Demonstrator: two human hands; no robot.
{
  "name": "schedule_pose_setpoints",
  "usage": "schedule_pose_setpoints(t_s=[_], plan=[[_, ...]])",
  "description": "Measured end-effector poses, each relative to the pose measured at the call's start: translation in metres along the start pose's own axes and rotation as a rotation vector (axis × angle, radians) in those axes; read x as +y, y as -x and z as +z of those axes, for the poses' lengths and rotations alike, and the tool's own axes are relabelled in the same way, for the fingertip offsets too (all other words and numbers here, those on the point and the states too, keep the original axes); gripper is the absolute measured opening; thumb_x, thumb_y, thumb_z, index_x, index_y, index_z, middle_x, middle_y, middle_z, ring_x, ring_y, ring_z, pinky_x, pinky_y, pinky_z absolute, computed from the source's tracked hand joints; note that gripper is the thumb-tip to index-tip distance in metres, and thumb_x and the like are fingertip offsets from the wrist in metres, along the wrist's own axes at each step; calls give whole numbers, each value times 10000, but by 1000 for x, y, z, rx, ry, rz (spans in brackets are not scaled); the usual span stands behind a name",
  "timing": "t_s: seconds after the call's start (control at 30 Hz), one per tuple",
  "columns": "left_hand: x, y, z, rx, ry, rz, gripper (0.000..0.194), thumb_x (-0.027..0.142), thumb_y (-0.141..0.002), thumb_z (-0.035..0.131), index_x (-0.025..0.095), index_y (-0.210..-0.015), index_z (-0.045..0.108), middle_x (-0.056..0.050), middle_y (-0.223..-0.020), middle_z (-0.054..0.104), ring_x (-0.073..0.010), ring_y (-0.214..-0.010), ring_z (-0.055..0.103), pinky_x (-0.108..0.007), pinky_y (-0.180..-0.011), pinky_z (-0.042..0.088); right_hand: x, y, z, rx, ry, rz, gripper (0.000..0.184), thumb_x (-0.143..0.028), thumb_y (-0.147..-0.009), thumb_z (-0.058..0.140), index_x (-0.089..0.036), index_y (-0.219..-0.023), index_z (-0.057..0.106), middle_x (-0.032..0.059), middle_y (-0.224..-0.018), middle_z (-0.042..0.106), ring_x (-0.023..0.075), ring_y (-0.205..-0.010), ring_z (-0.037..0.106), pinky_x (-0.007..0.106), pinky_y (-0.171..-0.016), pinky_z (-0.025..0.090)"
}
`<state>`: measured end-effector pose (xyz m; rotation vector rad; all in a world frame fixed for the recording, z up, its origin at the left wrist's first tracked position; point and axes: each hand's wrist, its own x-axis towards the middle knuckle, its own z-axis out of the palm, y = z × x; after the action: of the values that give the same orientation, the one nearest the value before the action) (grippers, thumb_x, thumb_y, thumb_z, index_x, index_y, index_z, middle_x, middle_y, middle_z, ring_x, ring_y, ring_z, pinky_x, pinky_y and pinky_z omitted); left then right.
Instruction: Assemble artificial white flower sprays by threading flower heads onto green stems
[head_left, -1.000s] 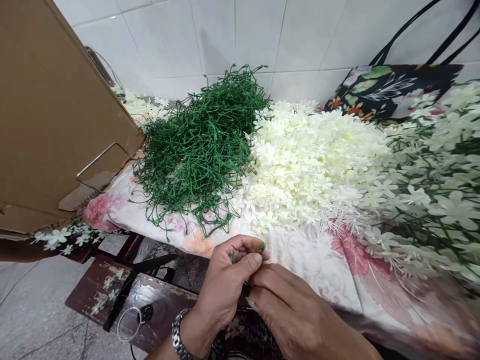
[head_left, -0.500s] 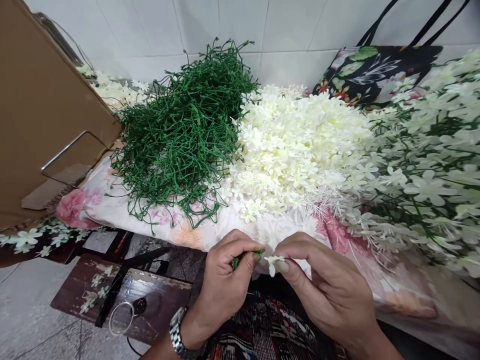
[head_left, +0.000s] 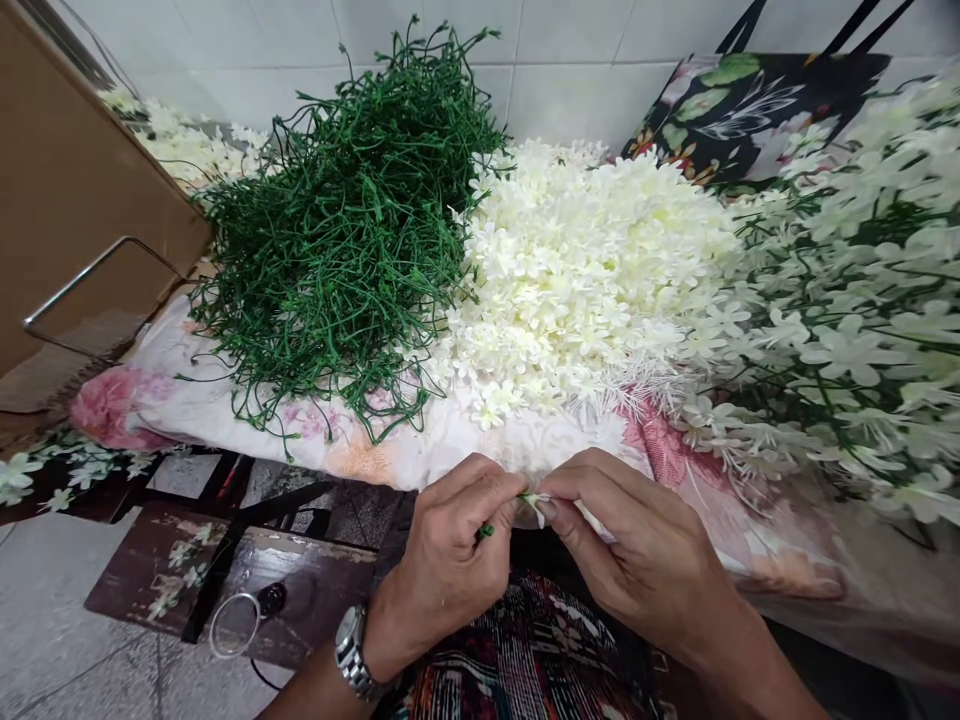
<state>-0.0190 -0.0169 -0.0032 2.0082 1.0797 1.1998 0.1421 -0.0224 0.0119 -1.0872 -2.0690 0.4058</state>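
Note:
My left hand point(head_left: 463, 535) is closed in a pinch on a green plastic stem point(head_left: 486, 531), most of which my fingers hide. In a pinch of its own, my right hand point(head_left: 626, 525) grips a small white artificial flower point(head_left: 539, 508). The stem's tip meets the flower between my fingertips, just past the table's front edge. Beyond my hands lie a tangled heap of green stems point(head_left: 345, 240) on the left and a pile of loose white blossoms point(head_left: 585, 270) beside it.
Stemmed white flowers point(head_left: 855, 350) crowd the right side. A black floral bag point(head_left: 757, 120) leans at the wall. Left stands a cardboard box point(head_left: 82, 200) with a metal handle. The floral cloth point(head_left: 247, 430) covers the table; below it is a dark wooden stool point(head_left: 292, 590).
My hands have come closer together, and the stem's tip now meets the white flower, which was apart from it before. The view has shifted slightly.

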Motion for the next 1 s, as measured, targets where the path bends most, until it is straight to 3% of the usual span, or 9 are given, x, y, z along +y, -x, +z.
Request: schedule_pose_setpoints(t_s=[0.5, 0.83, 1.0], plan=[[-13, -5, 12, -4, -75, -19, 222, 19, -778, 453, 106, -688, 636, -21, -564, 541, -112, -513, 510, -212, -482, 415, 14, 5, 22, 82, -46, 100, 92, -102, -870, 465, -170, -814, 491, -7, -674, 500, 89, -592, 487, 201, -526, 413], [-15, -6, 14, -7, -141, -34, 227, 32, -766, 441, 135, -660, 613, 3, -550, 502, -106, -505, 480, -212, -478, 380, 16, 2, 31, 139, 10, 61, 119, -83, -863, 447, -185, -805, 467, -5, -659, 482, 103, -587, 478, 218, -518, 426], [-15, -8, 10, -13, 16, -99, 223, 23, -760, 461, 153, -711, 635, 6, -579, 530, -108, -537, 506, -208, -503, 401, 13, 5, 24, 115, -29, 99, 68, -123, -883, 463, -170, -869, 510, 9, -696, 535, 102, -622, 517, 217, -552, 452]])
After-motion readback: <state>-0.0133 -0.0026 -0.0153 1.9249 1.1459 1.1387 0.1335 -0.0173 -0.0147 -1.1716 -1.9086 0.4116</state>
